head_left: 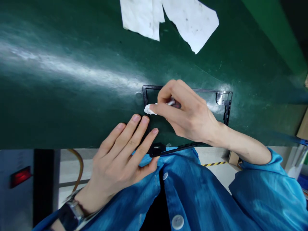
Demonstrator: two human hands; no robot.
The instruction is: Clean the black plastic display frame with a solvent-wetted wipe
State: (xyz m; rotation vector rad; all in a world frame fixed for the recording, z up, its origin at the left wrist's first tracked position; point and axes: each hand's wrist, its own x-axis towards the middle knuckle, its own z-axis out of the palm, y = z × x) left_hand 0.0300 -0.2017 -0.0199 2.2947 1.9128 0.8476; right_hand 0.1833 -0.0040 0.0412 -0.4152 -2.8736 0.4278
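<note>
Black frame (204,90) lay on the green table (72,112), its near side overhanging the table's edge. Right hand (190,110) pinched a white wad (149,109) at the frame's left bar; left hand (120,157), fingers loosely spread, covered part of that bar.

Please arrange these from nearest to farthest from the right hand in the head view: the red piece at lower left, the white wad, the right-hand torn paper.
From the right hand:
1. White wad: at its fingertips, on their left.
2. Right-hand torn paper: beyond the hand, at the top.
3. Red piece: far left, below the bench level.
</note>
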